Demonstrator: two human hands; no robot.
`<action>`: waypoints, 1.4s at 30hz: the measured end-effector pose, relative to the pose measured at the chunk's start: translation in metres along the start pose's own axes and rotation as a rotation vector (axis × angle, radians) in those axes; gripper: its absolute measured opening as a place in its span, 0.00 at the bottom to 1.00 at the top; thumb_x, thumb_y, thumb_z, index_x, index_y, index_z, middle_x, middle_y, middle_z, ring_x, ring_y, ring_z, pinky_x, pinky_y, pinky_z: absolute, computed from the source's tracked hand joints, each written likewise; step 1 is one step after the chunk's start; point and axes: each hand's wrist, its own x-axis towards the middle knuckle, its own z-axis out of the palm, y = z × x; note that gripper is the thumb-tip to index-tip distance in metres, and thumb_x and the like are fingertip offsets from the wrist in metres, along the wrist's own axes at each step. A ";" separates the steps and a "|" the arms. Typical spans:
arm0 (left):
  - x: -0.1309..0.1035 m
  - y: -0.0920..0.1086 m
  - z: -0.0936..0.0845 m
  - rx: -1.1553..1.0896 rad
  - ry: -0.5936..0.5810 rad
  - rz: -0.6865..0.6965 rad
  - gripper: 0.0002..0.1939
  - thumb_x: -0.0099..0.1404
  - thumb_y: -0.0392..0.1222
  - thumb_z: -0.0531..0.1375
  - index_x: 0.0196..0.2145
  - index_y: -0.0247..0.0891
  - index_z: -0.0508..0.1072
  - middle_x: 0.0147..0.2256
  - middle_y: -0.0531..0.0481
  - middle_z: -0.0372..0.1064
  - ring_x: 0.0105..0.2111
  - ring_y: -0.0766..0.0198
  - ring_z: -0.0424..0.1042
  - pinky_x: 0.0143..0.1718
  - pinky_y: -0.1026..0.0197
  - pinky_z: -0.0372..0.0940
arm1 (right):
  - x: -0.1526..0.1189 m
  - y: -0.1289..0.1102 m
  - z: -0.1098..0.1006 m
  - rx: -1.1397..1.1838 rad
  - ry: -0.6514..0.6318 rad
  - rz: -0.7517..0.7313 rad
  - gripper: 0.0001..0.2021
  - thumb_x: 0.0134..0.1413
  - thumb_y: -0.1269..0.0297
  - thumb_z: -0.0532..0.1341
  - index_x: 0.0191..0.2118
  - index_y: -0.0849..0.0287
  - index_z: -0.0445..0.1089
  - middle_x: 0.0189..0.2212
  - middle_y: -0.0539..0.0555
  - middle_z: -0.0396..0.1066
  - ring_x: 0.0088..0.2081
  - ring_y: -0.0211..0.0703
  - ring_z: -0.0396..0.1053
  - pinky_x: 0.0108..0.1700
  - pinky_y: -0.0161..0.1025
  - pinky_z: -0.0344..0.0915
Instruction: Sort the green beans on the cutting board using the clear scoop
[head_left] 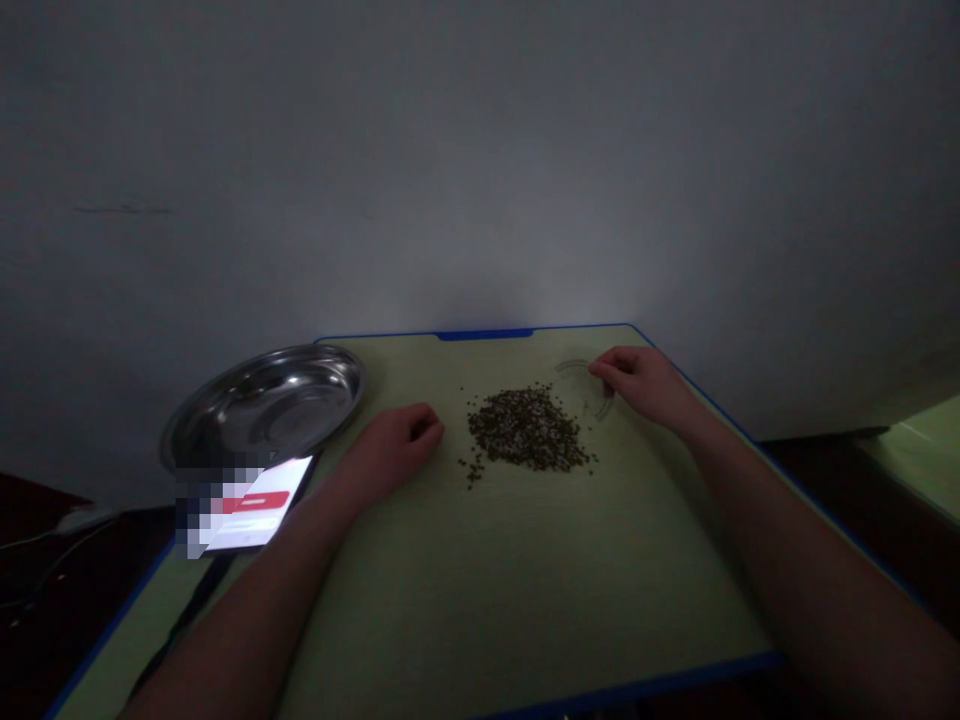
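A loose heap of small brown-green grains or beans (525, 428) lies on the table, with several strays at its edges. To the left of the heap, my left hand (397, 445) rests on the tabletop, its fingers curled into a loose fist; nothing shows in it. On the far right side, my right hand (637, 380) pinches the rim of a clear, round, shallow dish or lid (574, 364). Only faint arcs of this transparent piece can be made out beside the heap, and part of it is behind my fingers.
A wide steel basin (262, 405) stands at the table's left edge. Nearer me lies a phone or tablet (259, 510) with a lit screen, and a dark strap or cable (191, 610) runs below it. The pale table (525, 580) has a blue rim and meets a grey wall (480, 180).
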 end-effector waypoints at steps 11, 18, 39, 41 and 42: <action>0.002 -0.003 0.003 0.015 0.019 0.023 0.14 0.62 0.47 0.50 0.29 0.38 0.69 0.28 0.49 0.70 0.27 0.62 0.67 0.29 0.60 0.57 | -0.027 -0.042 0.027 0.004 -0.255 -0.290 0.13 0.61 0.59 0.56 0.33 0.59 0.75 0.24 0.51 0.72 0.25 0.38 0.64 0.30 0.36 0.57; 0.001 -0.004 0.003 0.013 0.017 0.019 0.14 0.62 0.47 0.50 0.29 0.38 0.70 0.27 0.49 0.70 0.27 0.62 0.66 0.29 0.60 0.57 | -0.033 -0.048 0.034 -0.067 -0.268 -0.353 0.11 0.62 0.61 0.57 0.35 0.58 0.75 0.29 0.52 0.75 0.29 0.40 0.68 0.32 0.37 0.58; -0.001 -0.002 0.003 -0.030 0.041 -0.004 0.10 0.62 0.47 0.53 0.30 0.38 0.68 0.26 0.51 0.69 0.26 0.64 0.64 0.27 0.62 0.57 | -0.039 -0.059 0.034 -0.027 -0.417 -0.426 0.10 0.62 0.60 0.58 0.35 0.56 0.77 0.28 0.50 0.75 0.28 0.38 0.68 0.32 0.35 0.58; -0.001 -0.003 0.004 -0.045 0.052 -0.002 0.09 0.60 0.46 0.54 0.30 0.39 0.67 0.27 0.52 0.68 0.25 0.64 0.64 0.27 0.62 0.57 | -0.038 -0.058 0.033 -0.029 -0.403 -0.410 0.11 0.62 0.60 0.58 0.36 0.57 0.77 0.27 0.50 0.75 0.27 0.37 0.68 0.31 0.35 0.58; 0.000 -0.004 0.004 -0.049 0.055 -0.004 0.08 0.60 0.46 0.55 0.31 0.39 0.66 0.27 0.52 0.68 0.25 0.65 0.64 0.27 0.62 0.57 | -0.038 -0.057 0.033 -0.035 -0.398 -0.403 0.11 0.62 0.60 0.58 0.36 0.57 0.76 0.27 0.50 0.75 0.27 0.37 0.67 0.31 0.35 0.58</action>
